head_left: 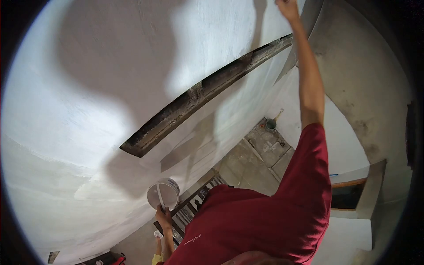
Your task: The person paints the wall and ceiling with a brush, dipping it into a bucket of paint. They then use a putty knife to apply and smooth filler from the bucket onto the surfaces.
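My left hand (164,217) is closed at the near rim of a white bucket (176,192). It grips the dark end of a pale, strip-shaped tool (160,193) that crosses the bucket's mouth. My right hand (288,9) is raised high near the pale wall (212,35), at the upper frame edge. Its fingers look curled, but whatever they hold is cut off by the frame. Below it, a long dark recess (198,94) with rough edges runs diagonally across the wall. Shadows of a head and an arm fall on the wall.
Beneath me is a dark slatted wooden piece (187,214). A dark green bucket (270,124) with a stick-like handle stands on the grey floor (245,165) far below. A wood-edged opening (349,195) lies to the right. A bare leg (158,245) with a white shoe shows at lower left.
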### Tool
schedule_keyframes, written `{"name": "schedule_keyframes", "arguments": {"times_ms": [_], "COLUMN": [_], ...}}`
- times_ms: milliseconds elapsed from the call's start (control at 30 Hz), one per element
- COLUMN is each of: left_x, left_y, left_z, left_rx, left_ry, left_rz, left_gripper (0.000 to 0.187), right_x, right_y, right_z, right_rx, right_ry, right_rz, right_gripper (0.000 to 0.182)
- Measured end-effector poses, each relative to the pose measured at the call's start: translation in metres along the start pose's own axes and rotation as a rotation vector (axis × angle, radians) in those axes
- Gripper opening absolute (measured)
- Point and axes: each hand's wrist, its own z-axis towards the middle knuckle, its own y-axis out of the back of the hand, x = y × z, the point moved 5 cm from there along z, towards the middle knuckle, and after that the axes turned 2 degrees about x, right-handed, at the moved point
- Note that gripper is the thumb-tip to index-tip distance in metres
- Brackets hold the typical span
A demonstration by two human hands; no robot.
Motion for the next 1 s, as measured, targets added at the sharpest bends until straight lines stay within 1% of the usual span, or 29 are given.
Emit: {"name": "schedule_keyframes", "arguments": {"times_ms": [33,67,100,133,167,200,233,300,400,433,500,533,567,633,667,733,767,800,833,867,900,933,967,1000], "left_x": [0.004,0.003,0.001,0.000,-0.004,-0.012,-0.014,-0.010,-0.004,-0.003,-0.001,-0.002,-0.003,-0.002,-0.001,-0.001,0.002,0.004,0.004,0.001,-0.004,-0.008,-0.009,-0.009], "left_y": [-0.001,-0.002,-0.001,0.000,0.001,0.002,0.005,0.004,0.003,0.002,0.002,0.002,0.001,0.003,0.003,0.002,0.001,0.002,0.000,0.002,0.004,0.003,0.002,0.002], "left_z": [-0.001,-0.001,-0.001,-0.003,-0.002,-0.002,-0.003,-0.003,-0.001,-0.003,-0.007,-0.004,-0.002,-0.005,-0.005,-0.003,-0.004,-0.002,-0.002,-0.004,-0.005,-0.003,-0.001,0.000], "left_rx": [0.016,0.004,-0.009,-0.020,-0.008,0.002,0.019,0.023,0.011,0.004,0.007,0.004,-0.005,0.003,0.001,-0.011,0.009,0.023,0.035,0.034,0.034,0.034,0.037,0.043], "left_ry": [0.021,0.008,-0.006,-0.016,-0.013,-0.012,-0.010,-0.021,-0.078,-0.102,-0.093,-0.092,-0.087,-0.072,-0.069,-0.064,-0.038,-0.012,0.018,0.023,0.025,0.024,0.016,0.009], "left_rz": [0.005,-0.012,-0.025,-0.038,-0.026,-0.019,-0.004,0.010,0.037,0.046,0.019,0.007,0.001,0.005,0.015,0.027,0.012,-0.004,-0.024,-0.027,-0.031,-0.037,-0.026,-0.013], "left_gripper": [0.030,0.030,0.030,0.030,0.030,0.030,0.029,0.029,0.029,0.029,0.029,0.030,0.030,0.030,0.030,0.029,0.029,0.029,0.029,0.029,0.029,0.028,0.028,0.028], "right_x": [-0.021,-0.056,0.041,0.058,0.060,0.054,0.050,0.055,0.045,0.035,-0.011,-0.046,-0.028,-0.051,-0.047,-0.068,-0.050,-0.011,0.007,-0.040,-0.039,-0.047,-0.047,-0.035], "right_y": [-0.025,-0.059,-0.067,-0.075,-0.082,-0.095,-0.102,-0.101,-0.090,-0.085,-0.084,-0.087,-0.071,-0.054,-0.034,-0.004,0.004,0.007,0.009,0.002,-0.019,-0.041,-0.057,-0.069], "right_z": [-0.028,-0.066,-0.101,-0.132,-0.163,-0.192,-0.221,-0.260,-0.295,-0.296,-0.272,-0.245,-0.187,-0.099,-0.059,-0.016,-0.017,-0.027,-0.032,-0.055,-0.084,-0.119,-0.159,-0.194], "right_rx": [0.049,0.081,0.061,0.049,0.115,0.014,0.085,0.318,0.685,0.769,0.936,0.935,0.887,0.797,0.702,0.485,0.365,0.243,0.123,0.031,-0.061,0.014,0.080,0.084], "right_ry": [-0.099,-0.175,-0.295,-0.287,-0.389,-0.162,-0.284,-0.493,-0.526,-0.513,-0.480,-0.557,-0.586,-0.304,-0.183,-0.144,-0.234,-0.320,-0.400,-0.243,-0.170,-0.386,-0.456,-0.518], "right_rz": [-0.144,0.051,-0.068,-0.076,-0.070,0.002,-0.017,-0.064,-0.335,-0.291,-0.193,-0.153,-0.395,-0.338,-0.315,-0.389,-0.351,-0.309,-0.263,-0.340,-0.257,-0.242,-0.215,-0.221], "right_gripper": [0.024,0.030,0.032,0.031,0.030,0.032,0.029,0.028,0.027,0.027,0.028,0.029,0.027,0.032,0.033,0.033,0.030,0.027,0.026,0.033,0.033,0.032,0.031,0.035]}}
